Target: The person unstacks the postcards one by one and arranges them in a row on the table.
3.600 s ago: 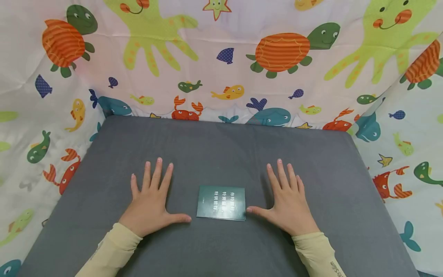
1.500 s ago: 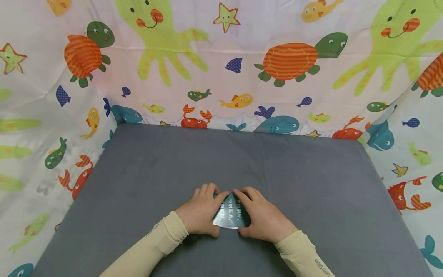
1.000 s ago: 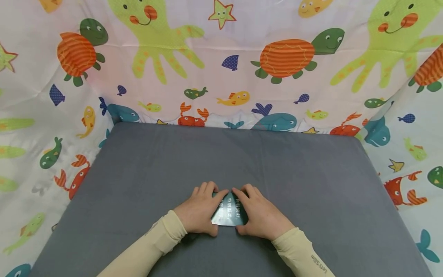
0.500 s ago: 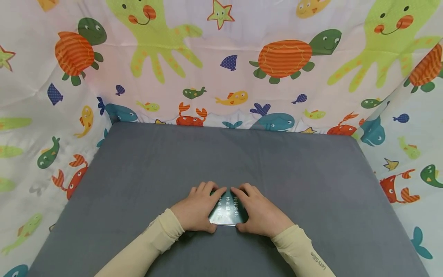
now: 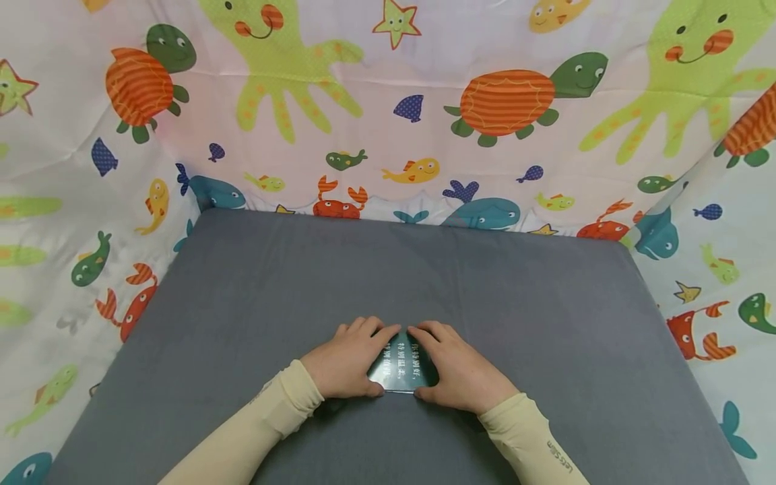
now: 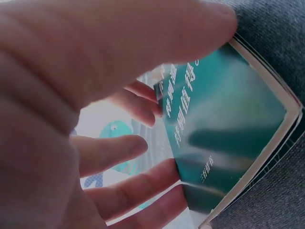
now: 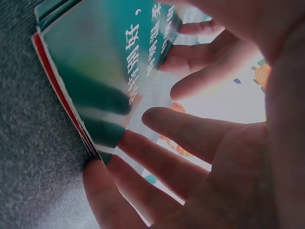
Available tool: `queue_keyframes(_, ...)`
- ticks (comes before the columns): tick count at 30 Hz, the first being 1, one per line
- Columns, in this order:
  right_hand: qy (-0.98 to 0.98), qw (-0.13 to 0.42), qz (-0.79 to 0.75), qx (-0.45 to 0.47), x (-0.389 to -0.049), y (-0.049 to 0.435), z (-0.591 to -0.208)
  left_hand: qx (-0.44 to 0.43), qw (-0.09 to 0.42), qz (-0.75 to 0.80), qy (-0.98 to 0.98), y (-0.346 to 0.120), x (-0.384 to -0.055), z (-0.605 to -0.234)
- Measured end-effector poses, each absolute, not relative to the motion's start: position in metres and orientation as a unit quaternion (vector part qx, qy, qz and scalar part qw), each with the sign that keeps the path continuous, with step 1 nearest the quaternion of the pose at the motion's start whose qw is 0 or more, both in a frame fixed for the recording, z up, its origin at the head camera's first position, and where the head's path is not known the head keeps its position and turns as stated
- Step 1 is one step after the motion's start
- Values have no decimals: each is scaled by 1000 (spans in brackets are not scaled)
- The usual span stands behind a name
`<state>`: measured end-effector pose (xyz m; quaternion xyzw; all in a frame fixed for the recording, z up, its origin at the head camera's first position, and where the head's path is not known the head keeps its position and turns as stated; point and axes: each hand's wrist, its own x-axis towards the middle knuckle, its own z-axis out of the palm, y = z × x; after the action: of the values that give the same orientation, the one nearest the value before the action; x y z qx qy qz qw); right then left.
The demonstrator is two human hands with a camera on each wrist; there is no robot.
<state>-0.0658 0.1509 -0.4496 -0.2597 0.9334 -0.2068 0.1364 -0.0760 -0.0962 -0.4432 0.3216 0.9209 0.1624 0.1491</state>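
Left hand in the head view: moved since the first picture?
Yes, the left hand has moved rightward: then mostly left of the second printed crab from the left, now below it.

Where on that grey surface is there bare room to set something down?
Beyond the green stack, the grey surface is bare back to the printed cloth; so are both sides, outside the sleeves. It's crowded only front-centre, where the left grip and right grip hold the stack.
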Motion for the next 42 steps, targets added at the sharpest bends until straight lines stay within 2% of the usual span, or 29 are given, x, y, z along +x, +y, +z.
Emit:
queue_keyframes(7,940,129,-194,-251,-70,143,-446,320,142,166,922,-106,-80,-439)
queue_keyframes(13,948,91,-170,-253,-70,135,-438,331,125,172,919,-115,-86,-431)
queue_keyframes(17,950,64,-154,-263,-85,119,-430,321,120,205,917,-132,-104,-424)
queue_keyframes(24,954,64,-140,-258,-137,56,-425,230,134,240,934,-187,-152,-424)
queue_keyframes(30,954,70,-112,-267,-181,-12,-431,159,142,244,946,-241,-176,-425)
queue_keyframes(36,950,78,-100,-286,-205,-64,-444,121,141,233,955,-284,-187,-428)
queue_keyframes(42,946,95,-99,-295,-214,-103,-454,92,150,241,954,-320,-193,-446)
